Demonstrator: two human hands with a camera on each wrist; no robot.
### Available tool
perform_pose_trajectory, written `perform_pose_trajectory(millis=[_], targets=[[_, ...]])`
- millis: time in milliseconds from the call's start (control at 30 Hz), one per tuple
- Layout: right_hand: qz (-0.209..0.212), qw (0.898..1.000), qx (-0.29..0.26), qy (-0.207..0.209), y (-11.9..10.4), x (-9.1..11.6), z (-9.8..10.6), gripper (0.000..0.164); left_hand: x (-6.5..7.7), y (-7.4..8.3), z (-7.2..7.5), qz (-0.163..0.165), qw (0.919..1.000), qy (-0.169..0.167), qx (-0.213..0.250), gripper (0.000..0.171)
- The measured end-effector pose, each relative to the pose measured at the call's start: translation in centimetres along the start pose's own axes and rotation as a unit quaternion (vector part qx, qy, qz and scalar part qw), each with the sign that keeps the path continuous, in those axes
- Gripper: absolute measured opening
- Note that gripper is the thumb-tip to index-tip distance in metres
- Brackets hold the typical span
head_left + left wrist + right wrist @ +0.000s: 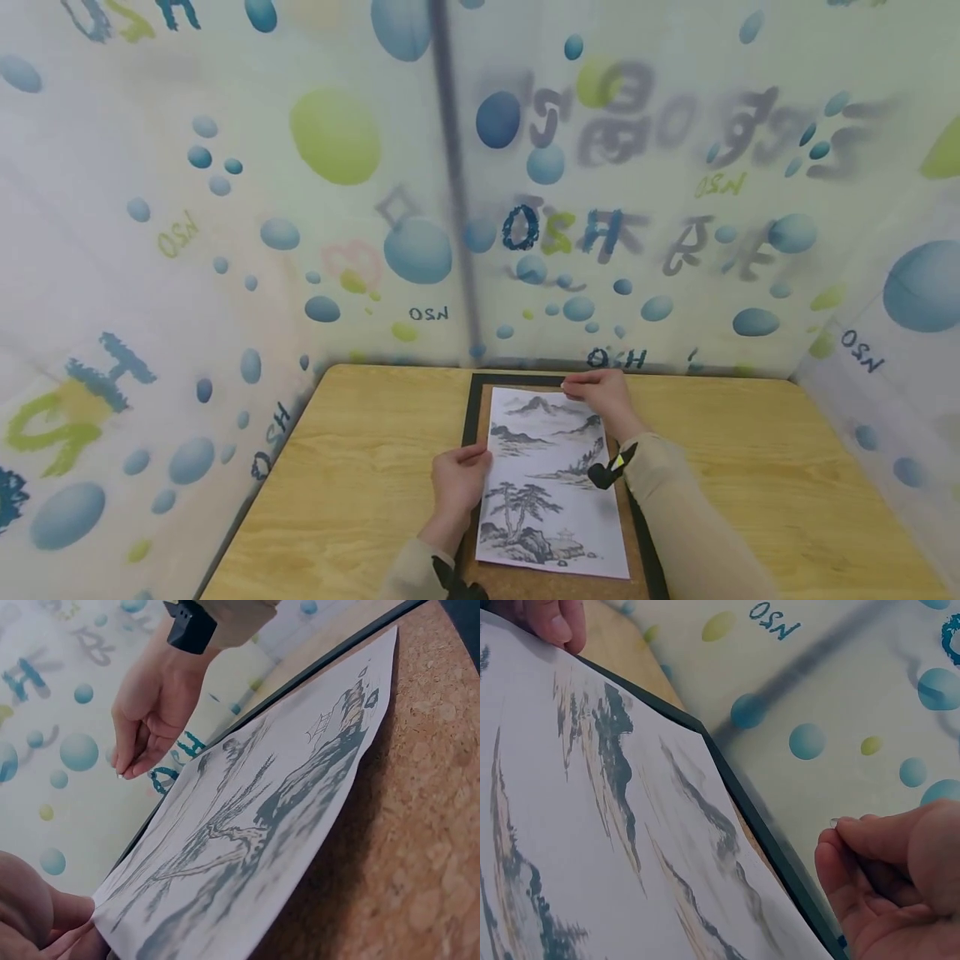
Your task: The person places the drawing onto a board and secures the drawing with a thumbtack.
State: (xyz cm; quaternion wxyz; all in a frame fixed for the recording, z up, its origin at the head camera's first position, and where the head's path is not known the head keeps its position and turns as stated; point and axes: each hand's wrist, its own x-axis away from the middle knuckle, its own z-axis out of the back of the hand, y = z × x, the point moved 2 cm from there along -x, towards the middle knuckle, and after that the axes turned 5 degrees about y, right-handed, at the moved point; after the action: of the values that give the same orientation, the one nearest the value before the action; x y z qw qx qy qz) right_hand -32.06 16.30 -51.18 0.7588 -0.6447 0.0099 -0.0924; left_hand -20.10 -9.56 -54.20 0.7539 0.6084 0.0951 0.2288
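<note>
A sheet of paper with an ink landscape of mountains and pines (551,475) lies over a cork board (555,577) with a black frame. At the sheet's left edge, my left hand (459,482) pinches the paper between thumb and fingers. The sheet's near edge lifts off the cork in the left wrist view. My right hand (606,400) is above the board's top edge, apart from the paper. Its thumb and forefinger pinch a small pale object (834,823), mostly hidden by the fingertips; I cannot tell its kind.
The board rests on a light wooden table (375,467). A pale fabric wall (337,292) printed with blue and green bubbles and lettering rises behind the table and at both sides. Black straps with small devices (606,475) sit on both wrists.
</note>
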Motion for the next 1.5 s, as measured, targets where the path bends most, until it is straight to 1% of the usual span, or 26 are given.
perform_pose_trajectory(millis=[167,333,567,667,767,933,1000,1200,1400,1500], targets=[[-0.029,0.999,-0.036,-0.002,0.5,-0.7,-1.0,0.025,-0.1,-0.2,0.4,-0.01,0.9999,0.001,0.0,0.016],[-0.041,0.998,-0.046,0.001,1.0,-1.1,-1.3,0.022,-0.2,-0.4,0.5,-0.012,0.9999,-0.002,0.002,0.019],[-0.065,0.995,-0.072,-0.001,1.3,-1.8,-1.6,0.026,-0.4,-0.5,0.3,-0.004,0.9998,-0.01,0.018,0.021],[-0.074,0.995,-0.07,0.004,1.3,-1.9,-1.8,0.023,-0.4,-0.5,0.3,0.003,0.9996,-0.013,0.024,0.021],[-0.084,0.994,-0.072,0.008,1.4,-1.9,-2.1,0.019,-0.3,-0.5,0.4,0.0,0.9996,-0.015,0.025,0.022],[-0.092,0.992,-0.087,0.004,1.8,-2.1,-2.6,0.019,-0.2,-0.5,0.5,0.003,0.9998,-0.012,0.019,0.022],[-0.091,0.993,-0.081,0.007,1.9,-2.3,-2.7,0.019,-0.2,-0.5,0.5,0.001,0.9999,-0.009,0.014,0.022],[-0.107,0.993,-0.042,0.017,2.3,-2.5,-2.6,0.018,0.0,-0.5,0.6,-0.005,0.9999,-0.004,0.007,0.022],[-0.103,0.993,-0.048,0.008,2.1,-2.8,-2.7,0.021,0.0,-0.6,0.5,-0.01,0.9998,-0.008,0.013,0.022],[-0.094,0.995,-0.044,0.002,2.1,-3.0,-2.8,0.022,-0.1,-0.7,0.5,-0.013,0.9998,-0.007,0.01,0.021]])
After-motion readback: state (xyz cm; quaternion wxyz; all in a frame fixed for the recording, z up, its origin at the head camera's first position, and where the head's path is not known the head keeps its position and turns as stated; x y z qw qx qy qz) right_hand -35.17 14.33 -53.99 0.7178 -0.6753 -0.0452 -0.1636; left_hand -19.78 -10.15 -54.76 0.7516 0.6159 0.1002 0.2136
